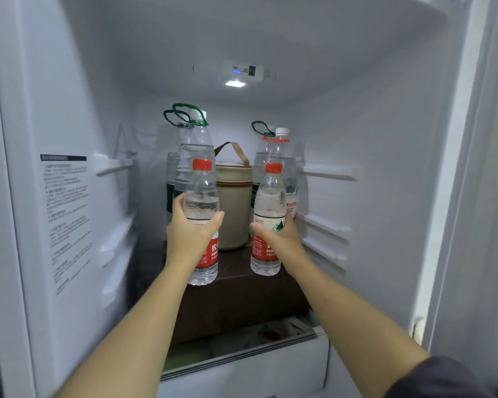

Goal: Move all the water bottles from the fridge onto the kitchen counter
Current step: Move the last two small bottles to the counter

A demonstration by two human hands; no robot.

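1. Reference landmark: beige zip bag (233, 202) with a strap, standing mid-shelf inside the fridge (357, 124). All positions below are relative to it.
2. Left hand (189, 234): fingers and thumb curl fully round the middle of the left small bottle (202, 196), which has a red cap and sits front-left of the bag.
3. Right hand (279, 237): same wrap-round hold on the right small bottle (269, 202), also red-capped, front-right of the bag.
4. Cannot tell whether either base has left the dark brown shelf (242, 297).
5. Behind-left of the bag is a tall green-looped bottle (196, 145), with a second large bottle (171, 179) further back. Behind-right is a white-capped bottle (282, 150) with a red neck ring, and behind that a rear green-looped bottle (260, 156).
6. Progress: the bench is out of view, so the count already moved is unknown. Judgement: two small bottles are in hand but not yet out, and four large ones are untouched. Most of the visible work is left.
7. Writing:
   - Small bottles: red labels with Chinese characters and the letters "NON"; the rest is covered by the hands.
   - White-capped bottle: "haha" is readable.
   - Wall sticker (66, 214), left of the bag: text too small to read.
   - Control panel (243, 70), above the bag: blue lights, text illegible.
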